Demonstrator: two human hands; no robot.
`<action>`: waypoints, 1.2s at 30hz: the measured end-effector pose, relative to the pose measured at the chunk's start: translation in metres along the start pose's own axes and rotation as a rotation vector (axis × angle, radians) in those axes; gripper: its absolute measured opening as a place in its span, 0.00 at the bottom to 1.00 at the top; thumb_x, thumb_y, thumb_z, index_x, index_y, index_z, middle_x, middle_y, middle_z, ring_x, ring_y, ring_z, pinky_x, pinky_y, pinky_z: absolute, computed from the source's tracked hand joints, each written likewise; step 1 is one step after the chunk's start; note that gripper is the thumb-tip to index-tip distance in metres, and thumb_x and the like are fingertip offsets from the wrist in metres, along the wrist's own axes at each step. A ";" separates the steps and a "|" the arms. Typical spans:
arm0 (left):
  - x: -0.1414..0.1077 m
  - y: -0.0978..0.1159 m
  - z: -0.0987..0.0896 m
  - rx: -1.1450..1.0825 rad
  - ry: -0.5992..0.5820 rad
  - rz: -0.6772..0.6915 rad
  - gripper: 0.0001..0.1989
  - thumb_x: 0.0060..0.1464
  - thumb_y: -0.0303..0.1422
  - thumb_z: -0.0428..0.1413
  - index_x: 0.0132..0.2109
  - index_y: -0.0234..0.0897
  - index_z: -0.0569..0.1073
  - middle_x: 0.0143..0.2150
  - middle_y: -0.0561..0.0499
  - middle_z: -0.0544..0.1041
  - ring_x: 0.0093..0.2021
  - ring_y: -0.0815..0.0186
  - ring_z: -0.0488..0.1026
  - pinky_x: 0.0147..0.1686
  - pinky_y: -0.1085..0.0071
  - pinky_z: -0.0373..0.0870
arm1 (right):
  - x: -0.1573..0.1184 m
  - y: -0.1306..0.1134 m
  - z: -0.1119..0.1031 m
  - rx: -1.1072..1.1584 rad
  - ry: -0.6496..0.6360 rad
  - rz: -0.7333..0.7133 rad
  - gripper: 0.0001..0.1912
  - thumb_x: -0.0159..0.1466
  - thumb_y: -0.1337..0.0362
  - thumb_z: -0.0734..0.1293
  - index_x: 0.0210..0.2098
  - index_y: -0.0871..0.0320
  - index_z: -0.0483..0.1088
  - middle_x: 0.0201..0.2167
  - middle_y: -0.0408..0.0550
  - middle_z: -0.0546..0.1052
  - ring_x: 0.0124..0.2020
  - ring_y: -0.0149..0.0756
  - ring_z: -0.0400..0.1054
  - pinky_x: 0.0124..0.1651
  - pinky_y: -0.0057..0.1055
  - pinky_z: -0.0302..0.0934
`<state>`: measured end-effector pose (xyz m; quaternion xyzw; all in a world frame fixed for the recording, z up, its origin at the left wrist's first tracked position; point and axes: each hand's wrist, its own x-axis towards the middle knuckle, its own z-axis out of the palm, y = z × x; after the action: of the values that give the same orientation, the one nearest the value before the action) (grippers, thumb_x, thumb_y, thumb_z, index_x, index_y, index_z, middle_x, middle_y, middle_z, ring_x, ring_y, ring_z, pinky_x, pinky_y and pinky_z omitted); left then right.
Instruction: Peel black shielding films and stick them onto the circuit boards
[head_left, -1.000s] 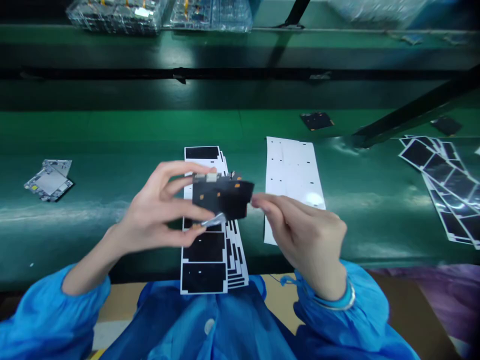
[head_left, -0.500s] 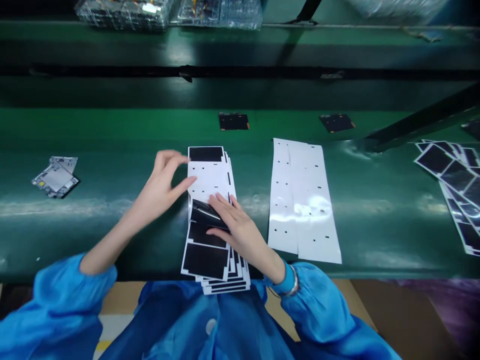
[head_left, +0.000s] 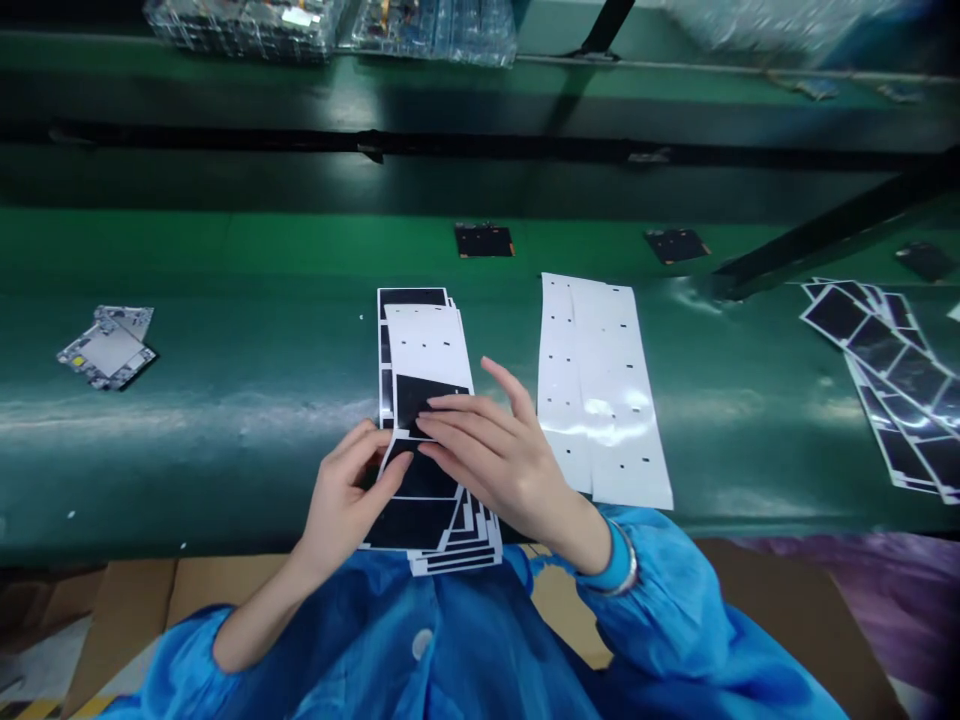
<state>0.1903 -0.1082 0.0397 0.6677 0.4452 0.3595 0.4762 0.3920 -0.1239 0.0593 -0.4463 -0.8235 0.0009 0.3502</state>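
Note:
A stack of label sheets [head_left: 420, 522], black stickers on white backing, lies in front of me at the table's front edge. The top sheet is bent back, with its white underside [head_left: 427, 335] showing at the far end. My left hand [head_left: 349, 495] pinches the left edge of this sheet between thumb and fingers. Across the sheet's black part, my right hand [head_left: 510, 455] rests with its fingers stretched and the little finger raised apart. Whether its fingertips grip a sticker is hidden.
White dotted backing sheets [head_left: 604, 390] lie to the right. More black label sheets [head_left: 885, 370] are fanned out at far right. Circuit boards [head_left: 109, 350] sit at left; black boards [head_left: 484, 240] lie behind. A dark post [head_left: 825, 225] slants down at right.
My left hand has come down and nearer to me, closing on the sheet's edge. The sheet's far part is now folded over, white side up. My right hand has shifted slightly right.

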 end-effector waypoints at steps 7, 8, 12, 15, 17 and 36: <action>-0.004 0.002 0.013 0.084 0.020 0.083 0.06 0.66 0.32 0.56 0.38 0.39 0.76 0.31 0.54 0.67 0.26 0.71 0.62 0.27 0.74 0.62 | 0.001 -0.005 -0.001 -0.047 -0.057 -0.067 0.12 0.70 0.73 0.65 0.39 0.52 0.78 0.36 0.43 0.86 0.39 0.37 0.81 0.64 0.55 0.68; -0.005 0.003 0.014 0.083 0.018 0.090 0.06 0.66 0.31 0.56 0.38 0.40 0.76 0.31 0.54 0.68 0.26 0.71 0.63 0.28 0.73 0.62 | 0.001 -0.006 0.000 -0.057 -0.054 -0.050 0.12 0.70 0.73 0.65 0.37 0.52 0.78 0.34 0.42 0.85 0.38 0.36 0.80 0.63 0.53 0.69; -0.010 -0.002 0.017 0.055 -0.013 0.054 0.05 0.67 0.32 0.56 0.41 0.41 0.76 0.32 0.55 0.67 0.28 0.70 0.64 0.29 0.73 0.64 | -0.001 -0.003 0.002 0.008 -0.026 0.111 0.12 0.68 0.73 0.64 0.32 0.52 0.73 0.28 0.39 0.82 0.31 0.33 0.77 0.59 0.47 0.70; -0.015 -0.017 0.018 0.014 0.082 -0.002 0.11 0.66 0.32 0.57 0.55 0.44 0.68 0.30 0.58 0.64 0.27 0.70 0.65 0.30 0.73 0.65 | -0.004 0.010 -0.004 0.215 0.091 0.413 0.08 0.66 0.70 0.66 0.32 0.53 0.73 0.28 0.40 0.81 0.32 0.34 0.77 0.49 0.40 0.73; -0.018 -0.029 0.020 0.144 0.212 0.054 0.16 0.64 0.30 0.57 0.57 0.44 0.64 0.32 0.57 0.64 0.31 0.67 0.67 0.34 0.71 0.69 | -0.006 0.016 -0.008 0.349 0.258 0.628 0.05 0.66 0.67 0.68 0.33 0.54 0.74 0.29 0.41 0.81 0.32 0.35 0.77 0.39 0.34 0.73; -0.017 -0.015 -0.016 0.377 -0.150 0.241 0.12 0.66 0.29 0.51 0.50 0.42 0.77 0.56 0.42 0.68 0.59 0.55 0.68 0.56 0.56 0.76 | -0.006 0.020 0.013 0.912 -0.016 0.782 0.09 0.61 0.59 0.77 0.29 0.54 0.76 0.25 0.41 0.79 0.27 0.33 0.76 0.32 0.28 0.73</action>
<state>0.1662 -0.1164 0.0291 0.8180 0.3848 0.2738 0.3284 0.4014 -0.1121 0.0399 -0.5210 -0.5173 0.4863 0.4737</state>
